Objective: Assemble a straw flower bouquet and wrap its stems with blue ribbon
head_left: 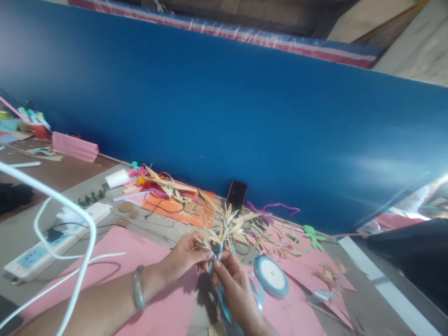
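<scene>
White cable loops nearest the camera at left; left hand has thumb and fingers pinched together on the neck of a straw-coloured bundle; right hand has thumb against curled fingers just below, closed on the same neck, where blue ribbon hangs down; bundle sits between the hands, splayed tips pointing away from the wearer; looks very light, dry and stiff, tips probably brittle; ribbon likely soft and slippery; best hold seems the gathered neck, not the tips; ribbon spool lies just beside the right hand; pink paper spreads under the left forearm, which wears a bangle; dark phone leans beyond the bundle, against a blue partition; power strip at left; the neck is mostly hidden by the fingers, so can't tell whether ribbon is wound or only laid there; inner fingertips covered; right forearm cut off at the bottom edge; loose scraps behind the bundle blur into it.
</scene>
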`<action>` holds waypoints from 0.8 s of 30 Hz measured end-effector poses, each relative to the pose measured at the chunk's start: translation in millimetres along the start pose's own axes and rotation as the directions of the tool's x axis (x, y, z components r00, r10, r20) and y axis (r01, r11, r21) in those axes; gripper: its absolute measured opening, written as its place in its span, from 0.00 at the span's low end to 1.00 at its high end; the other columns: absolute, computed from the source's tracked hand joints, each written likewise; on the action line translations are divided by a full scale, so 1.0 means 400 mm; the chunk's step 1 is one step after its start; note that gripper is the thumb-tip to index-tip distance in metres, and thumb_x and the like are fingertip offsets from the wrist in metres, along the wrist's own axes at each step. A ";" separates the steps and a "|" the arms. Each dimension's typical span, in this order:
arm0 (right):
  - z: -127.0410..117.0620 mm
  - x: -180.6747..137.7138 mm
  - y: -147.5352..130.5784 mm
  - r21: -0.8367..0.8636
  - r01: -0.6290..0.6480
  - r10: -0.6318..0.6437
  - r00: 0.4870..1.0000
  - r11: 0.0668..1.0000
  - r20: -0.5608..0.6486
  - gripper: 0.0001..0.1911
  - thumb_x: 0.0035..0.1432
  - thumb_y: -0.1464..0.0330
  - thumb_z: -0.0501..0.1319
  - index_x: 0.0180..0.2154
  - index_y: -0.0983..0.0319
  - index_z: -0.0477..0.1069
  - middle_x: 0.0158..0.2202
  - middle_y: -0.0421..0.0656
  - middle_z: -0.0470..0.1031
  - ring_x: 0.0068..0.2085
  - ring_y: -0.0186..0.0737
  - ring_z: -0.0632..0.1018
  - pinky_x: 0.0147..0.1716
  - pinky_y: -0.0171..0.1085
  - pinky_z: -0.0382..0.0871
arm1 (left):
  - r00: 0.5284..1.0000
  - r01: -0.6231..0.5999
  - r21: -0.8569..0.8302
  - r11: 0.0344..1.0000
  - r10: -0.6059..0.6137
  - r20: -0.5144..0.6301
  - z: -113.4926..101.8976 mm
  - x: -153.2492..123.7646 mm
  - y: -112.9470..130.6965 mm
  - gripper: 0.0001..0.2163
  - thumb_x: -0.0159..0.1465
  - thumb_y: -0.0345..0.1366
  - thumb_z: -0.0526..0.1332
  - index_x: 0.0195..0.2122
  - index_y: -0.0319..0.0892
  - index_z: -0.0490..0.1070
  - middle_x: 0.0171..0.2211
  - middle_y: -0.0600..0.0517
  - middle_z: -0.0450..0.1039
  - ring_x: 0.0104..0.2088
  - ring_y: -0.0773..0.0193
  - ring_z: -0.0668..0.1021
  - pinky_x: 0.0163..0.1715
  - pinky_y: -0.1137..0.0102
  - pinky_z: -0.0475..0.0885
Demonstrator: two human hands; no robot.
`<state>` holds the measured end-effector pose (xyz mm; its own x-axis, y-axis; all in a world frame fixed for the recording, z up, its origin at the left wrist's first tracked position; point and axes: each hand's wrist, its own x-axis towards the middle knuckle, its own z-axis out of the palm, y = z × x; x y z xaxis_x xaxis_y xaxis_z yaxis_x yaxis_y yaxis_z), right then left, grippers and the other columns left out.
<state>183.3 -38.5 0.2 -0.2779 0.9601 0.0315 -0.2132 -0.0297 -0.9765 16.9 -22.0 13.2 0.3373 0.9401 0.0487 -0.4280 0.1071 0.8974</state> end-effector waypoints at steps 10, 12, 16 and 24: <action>-0.012 -0.001 0.023 -0.010 0.049 -0.049 0.999 0.999 -0.020 0.12 0.58 0.60 0.66 0.34 0.60 0.68 0.22 0.36 0.71 0.23 0.32 0.71 0.26 0.32 0.65 | 0.999 0.031 -0.040 0.999 -0.033 -0.034 0.006 -0.012 -0.003 0.14 0.50 0.34 0.74 0.31 0.38 0.69 0.20 0.56 0.72 0.18 0.71 0.73 0.18 0.77 0.63; -0.015 0.000 0.024 -0.017 0.041 -0.041 0.999 0.999 -0.003 0.12 0.58 0.60 0.66 0.35 0.61 0.69 0.23 0.37 0.71 0.25 0.33 0.72 0.28 0.33 0.65 | 0.999 0.037 -0.050 0.998 -0.036 0.014 0.011 -0.014 -0.010 0.14 0.51 0.36 0.73 0.32 0.38 0.70 0.21 0.53 0.74 0.20 0.65 0.77 0.20 0.74 0.67; -0.015 0.000 0.027 -0.019 0.017 -0.017 1.000 1.000 0.000 0.11 0.58 0.61 0.66 0.35 0.62 0.71 0.25 0.38 0.72 0.25 0.33 0.71 0.28 0.33 0.65 | 0.998 -0.011 -0.118 0.993 0.017 0.053 0.019 -0.014 -0.018 0.15 0.52 0.37 0.73 0.33 0.39 0.69 0.23 0.52 0.76 0.22 0.60 0.80 0.25 0.66 0.75; -0.003 -0.009 0.019 -0.042 0.012 -0.011 1.000 0.999 0.009 0.14 0.57 0.58 0.66 0.32 0.62 0.71 0.22 0.39 0.72 0.25 0.35 0.72 0.28 0.34 0.64 | 0.995 -0.073 -0.080 0.994 0.078 0.058 0.019 -0.017 -0.016 0.11 0.55 0.38 0.70 0.32 0.38 0.71 0.23 0.52 0.75 0.20 0.60 0.79 0.22 0.67 0.75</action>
<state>183.7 -42.0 -7.8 -0.2841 0.9577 0.0446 -0.1771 -0.0067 -0.9842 23.8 -31.4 10.5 0.3515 0.9251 0.1438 -0.5174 0.0639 0.8534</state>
